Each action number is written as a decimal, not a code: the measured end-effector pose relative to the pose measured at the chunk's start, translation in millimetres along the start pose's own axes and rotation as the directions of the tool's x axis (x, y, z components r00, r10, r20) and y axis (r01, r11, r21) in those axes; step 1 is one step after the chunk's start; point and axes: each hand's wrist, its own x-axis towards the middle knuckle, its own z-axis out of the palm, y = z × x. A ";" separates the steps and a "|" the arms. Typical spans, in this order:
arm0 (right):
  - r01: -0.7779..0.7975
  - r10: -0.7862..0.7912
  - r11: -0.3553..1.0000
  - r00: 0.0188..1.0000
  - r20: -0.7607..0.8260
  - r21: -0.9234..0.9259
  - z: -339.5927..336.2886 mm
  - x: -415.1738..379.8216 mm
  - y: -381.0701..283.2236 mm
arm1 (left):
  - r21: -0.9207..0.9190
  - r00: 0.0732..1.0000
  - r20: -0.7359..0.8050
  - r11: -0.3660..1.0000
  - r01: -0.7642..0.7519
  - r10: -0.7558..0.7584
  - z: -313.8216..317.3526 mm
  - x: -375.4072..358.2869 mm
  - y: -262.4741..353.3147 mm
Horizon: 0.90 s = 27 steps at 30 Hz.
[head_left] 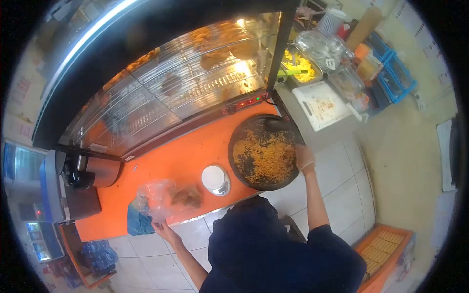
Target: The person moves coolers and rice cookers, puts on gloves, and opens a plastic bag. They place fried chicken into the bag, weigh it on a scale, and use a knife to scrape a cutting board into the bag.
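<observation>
A large round dark pan (238, 166) sits on the orange counter with golden-brown crumbs (266, 156) spread across its middle. My right hand (305, 160), in what looks like a clear plastic glove, is at the pan's right rim; its fingers are blurred. Low on the left, my left hand (161, 228) grips the lower edge of a clear plastic bag (159, 195). Beside that bag lies a brownish bagged item (186, 196), whose contents I cannot make out. A teal bag (138, 220) rests under the clear one. Between the bags and pan stands a white kitchen scale (215, 178).
A lit glass display warmer (181, 68) with fried food on racks borders the orange counter (161, 166). To the right are a white cutting board (325, 105), a metal tray of yellow food (304, 68) and blue baskets (395, 73). A metal appliance (105, 171) stands far left.
</observation>
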 end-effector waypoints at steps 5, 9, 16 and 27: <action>0.132 -0.100 0.960 0.985 -0.139 0.246 -17.9 4.6 -6.3 | -0.061 0.996 0.063 0.996 0.071 -0.067 3.8 3.9 -6.3; 0.027 -0.016 0.992 0.996 -0.087 0.123 -12.1 15.0 -24.6 | -0.070 0.983 0.176 0.995 0.073 -0.060 12.9 4.1 10.9; 0.470 -0.484 0.869 0.872 0.069 0.158 -10.7 -0.1 -74.1 | -0.100 0.988 0.040 0.983 0.151 -0.148 2.2 -0.1 -4.1; 0.435 -0.448 0.887 0.892 0.060 0.155 -3.2 -20.0 -125.1 | -0.118 0.978 0.093 0.973 0.199 -0.188 -1.6 -5.2 17.4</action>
